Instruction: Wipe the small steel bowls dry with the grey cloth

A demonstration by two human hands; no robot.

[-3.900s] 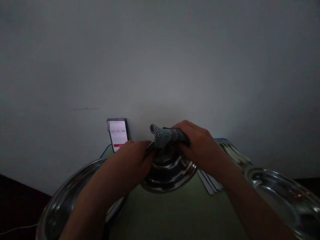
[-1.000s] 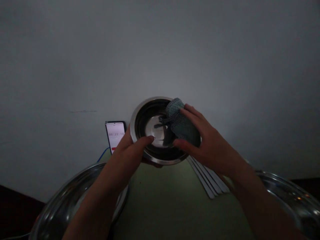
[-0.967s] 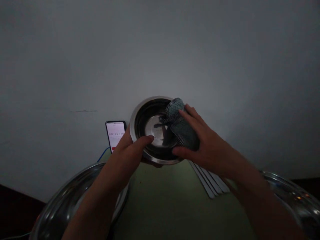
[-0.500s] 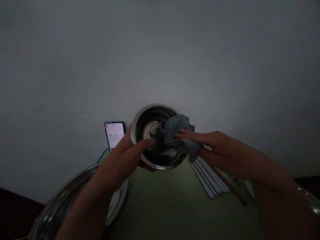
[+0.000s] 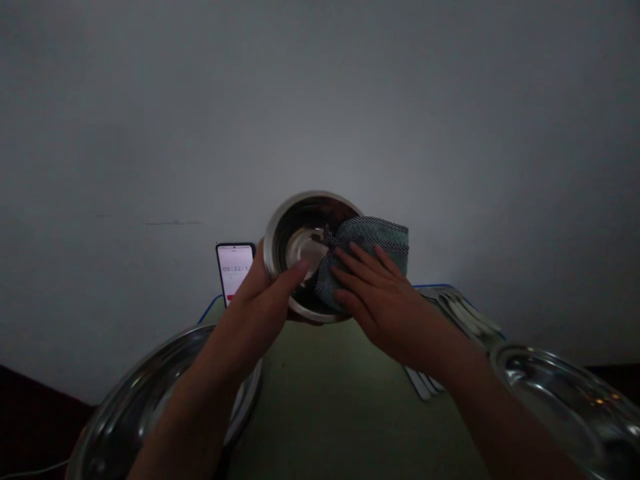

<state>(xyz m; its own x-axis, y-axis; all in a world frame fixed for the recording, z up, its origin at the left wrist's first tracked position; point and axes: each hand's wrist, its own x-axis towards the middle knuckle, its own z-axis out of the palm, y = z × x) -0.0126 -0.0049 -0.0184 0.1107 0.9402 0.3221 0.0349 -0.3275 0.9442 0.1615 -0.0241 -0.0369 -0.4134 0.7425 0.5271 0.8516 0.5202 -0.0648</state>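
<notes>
The table [image 5: 330, 400] bears a left basin [image 5: 145, 387] and a right basin [image 5: 565, 393]. Above its middle, the left hand [image 5: 260, 300] grips a tilted bowl [image 5: 300, 220] by the rim, thumb inside. The right hand [image 5: 385, 307] clasps a cloth [image 5: 380, 237] over the bowl's right edge. A phone [image 5: 235, 270] stands behind.

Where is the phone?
In the head view, the phone stands against the wall at the back of the table, left of centre, just beside the left hand that holds the small bowl.
</notes>
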